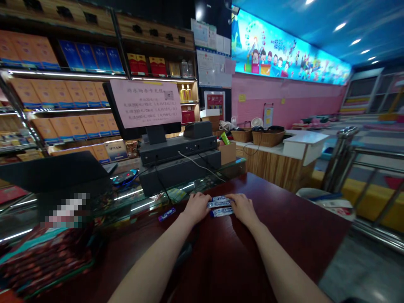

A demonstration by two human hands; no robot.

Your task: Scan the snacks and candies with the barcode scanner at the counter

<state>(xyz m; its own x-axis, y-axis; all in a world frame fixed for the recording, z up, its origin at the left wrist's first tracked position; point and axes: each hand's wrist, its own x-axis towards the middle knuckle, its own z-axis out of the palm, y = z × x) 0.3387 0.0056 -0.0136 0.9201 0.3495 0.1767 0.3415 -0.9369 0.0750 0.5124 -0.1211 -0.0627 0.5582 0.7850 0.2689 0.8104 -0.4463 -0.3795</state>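
Three small blue-and-white packets lie in parallel rows on the dark red tabletop; the nearest packet [222, 212] is fully below the middle packet [220, 204]. My left hand [197, 206] is closed, its fingertips at the left ends of the upper packets. Opposite it, my right hand [243, 208] has its fingers bent over the right ends, closed on them. The farthest packet [219, 198] is partly covered by my fingers. A purple packet [166, 214] lies apart, left of my left hand.
A monitor with a pink paper sign [150, 103] stands on dark boxes [179, 151] behind the table. At left are a laptop [57, 168], a mouse [125, 177] and a large dark red bag [47, 261]. A metal railing [375, 158] runs at right.
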